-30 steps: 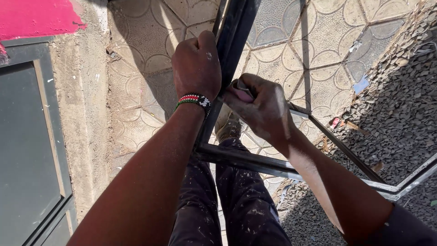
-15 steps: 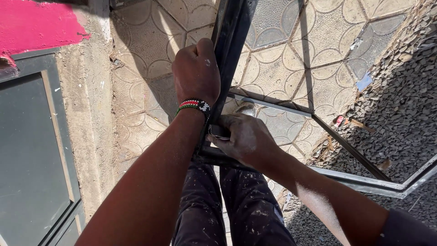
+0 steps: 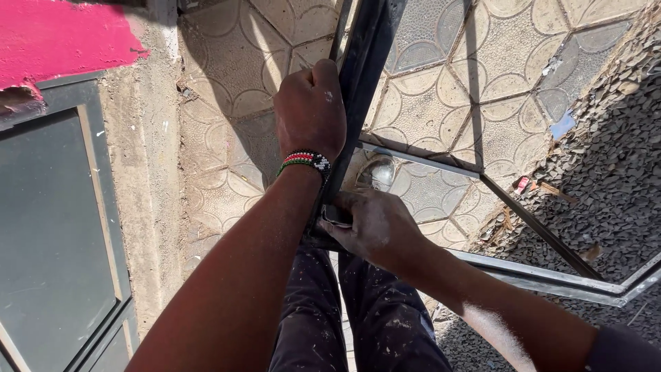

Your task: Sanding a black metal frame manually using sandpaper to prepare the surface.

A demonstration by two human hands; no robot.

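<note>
two hands on one dark metal frame (image 3: 365,62), both the person's own, seen from straight above.

nearest the camera: dark trousers (image 3: 372,310) with pale paint specks, legs standing under the frame's corner.

right hand (image 3: 375,227) comes in from the lower right, dusty white on the knuckles. fingers curled and pressed together around something small and dark at the frame's corner joint. can't tell what that thing is, the hand covers most of it. the hand touches the frame where the upright bar meets the lower bar.

left hand (image 3: 310,114) is above it, closed in a fist around the upright bar, thumb side up. a beaded wristband (image 3: 305,161), red, white, green and black, sits on that wrist.

frame layout: the upright bar runs from the top edge of the view down to the corner by the right hand. a lower bar (image 3: 544,275) leaves that corner toward the right edge. a thinner cross bar (image 3: 413,157) and a diagonal bar (image 3: 537,227) span between them. a shoe toe (image 3: 377,172) shows just beyond the right hand, under the cross bar.

farther out: patterned paving tiles (image 3: 441,89) below the frame, loose grey gravel (image 3: 606,172) to the right, with bits of litter at its edge. to the left a rough concrete strip (image 3: 141,172), then a grey panelled door (image 3: 51,227), and a pink painted patch (image 3: 62,38) at top left.
</note>
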